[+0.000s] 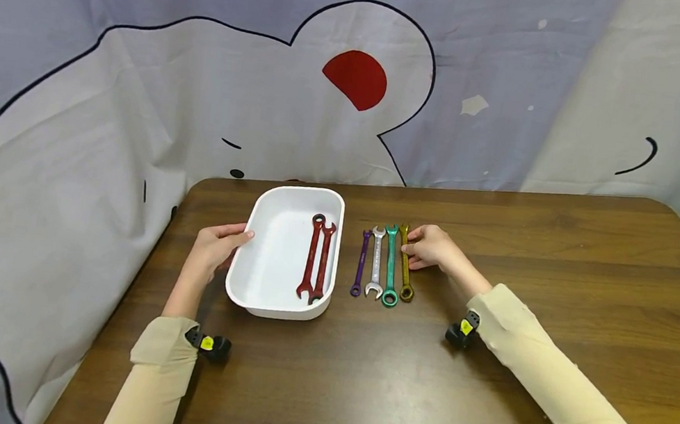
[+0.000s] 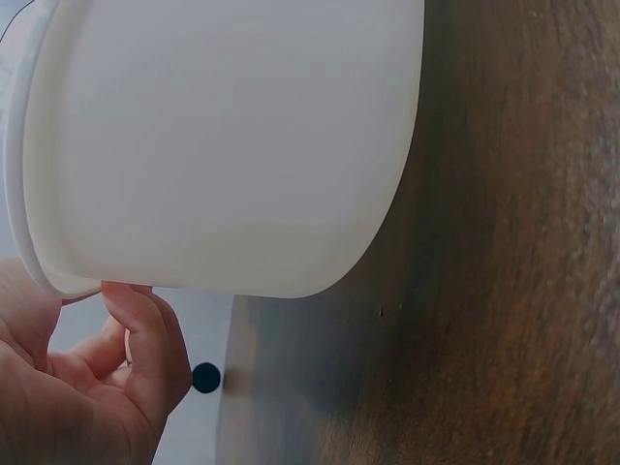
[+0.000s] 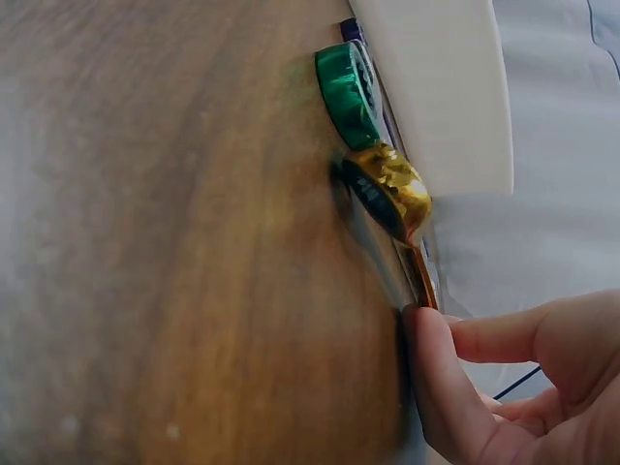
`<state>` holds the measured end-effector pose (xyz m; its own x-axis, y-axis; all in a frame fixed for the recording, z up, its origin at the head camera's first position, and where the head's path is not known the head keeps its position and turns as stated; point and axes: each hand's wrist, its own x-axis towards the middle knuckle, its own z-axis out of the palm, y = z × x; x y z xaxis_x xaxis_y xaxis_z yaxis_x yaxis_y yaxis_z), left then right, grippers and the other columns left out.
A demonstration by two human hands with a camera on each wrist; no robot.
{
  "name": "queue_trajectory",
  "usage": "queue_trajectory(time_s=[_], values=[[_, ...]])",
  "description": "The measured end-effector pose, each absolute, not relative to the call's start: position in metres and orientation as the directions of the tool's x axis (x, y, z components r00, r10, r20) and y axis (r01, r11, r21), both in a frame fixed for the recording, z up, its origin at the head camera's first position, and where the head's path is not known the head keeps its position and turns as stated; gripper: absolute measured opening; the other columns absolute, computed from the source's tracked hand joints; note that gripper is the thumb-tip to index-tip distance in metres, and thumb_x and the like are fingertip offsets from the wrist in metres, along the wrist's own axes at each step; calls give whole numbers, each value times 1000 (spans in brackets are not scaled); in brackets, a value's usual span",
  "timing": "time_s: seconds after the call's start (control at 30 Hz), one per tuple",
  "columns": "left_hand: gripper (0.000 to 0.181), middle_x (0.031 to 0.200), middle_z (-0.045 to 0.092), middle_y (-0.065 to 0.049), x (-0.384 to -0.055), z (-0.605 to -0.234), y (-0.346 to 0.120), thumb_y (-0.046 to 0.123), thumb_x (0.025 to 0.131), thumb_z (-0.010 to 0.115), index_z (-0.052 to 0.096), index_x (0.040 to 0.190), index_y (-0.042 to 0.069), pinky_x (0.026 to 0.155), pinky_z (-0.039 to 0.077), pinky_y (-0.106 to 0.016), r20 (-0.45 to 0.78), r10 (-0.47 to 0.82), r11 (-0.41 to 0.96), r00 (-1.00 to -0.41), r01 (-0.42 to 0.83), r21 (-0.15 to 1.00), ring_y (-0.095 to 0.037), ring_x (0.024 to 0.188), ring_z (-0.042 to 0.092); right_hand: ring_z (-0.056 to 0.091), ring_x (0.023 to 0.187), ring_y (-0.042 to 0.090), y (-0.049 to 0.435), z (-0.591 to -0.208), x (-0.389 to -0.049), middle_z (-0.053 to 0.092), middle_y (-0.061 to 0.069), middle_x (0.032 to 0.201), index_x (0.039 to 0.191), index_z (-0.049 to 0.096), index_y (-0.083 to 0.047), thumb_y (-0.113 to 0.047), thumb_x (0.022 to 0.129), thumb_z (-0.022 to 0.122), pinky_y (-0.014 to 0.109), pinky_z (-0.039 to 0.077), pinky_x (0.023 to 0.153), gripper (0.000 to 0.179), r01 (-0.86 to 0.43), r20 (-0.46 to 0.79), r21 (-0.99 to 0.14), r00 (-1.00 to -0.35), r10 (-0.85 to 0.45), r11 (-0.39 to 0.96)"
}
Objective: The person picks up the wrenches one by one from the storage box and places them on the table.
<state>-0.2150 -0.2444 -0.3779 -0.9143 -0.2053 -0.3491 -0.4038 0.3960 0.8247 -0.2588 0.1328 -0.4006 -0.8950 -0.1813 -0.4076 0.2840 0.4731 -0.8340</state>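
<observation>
My left hand grips the left rim of a white plastic tub, thumb over the edge and fingers underneath it. Inside the tub, along its right side, lie two red wrenches: one ring end up, the other open end up. On the table to the right, my right hand pinches the shaft of a gold wrench. In the right wrist view, the ring end of this gold wrench shows beyond the fingertips. Close beside it lies a green wrench.
A silver wrench and a small purple wrench lie side by side between the tub and the green wrench. All rest on a brown wooden table. A printed cloth hangs behind the table's far edge.
</observation>
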Motion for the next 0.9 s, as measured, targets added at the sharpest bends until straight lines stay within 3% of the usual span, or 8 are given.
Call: queue_trajectory(time_s=[0.5,0.9], values=[[52,135,54,-17,-215,-379,-245,33,94,61,52,138,9,71,51,-22,-335,-209,399,-919,-393,829,-12,91,59,61,55,5,135,-399,-258,61,7,79,119,52,8,-8,90,64,22,55,58,36,232,-378,-785,-914,-147,574],[52,134,55,-18,-216,-379,-243,33,93,61,52,138,8,70,51,-22,-332,-211,403,-919,-391,827,-14,92,59,63,57,5,138,-399,-259,64,4,74,118,53,8,-6,91,63,22,56,59,32,230,-381,-789,-911,-159,570]])
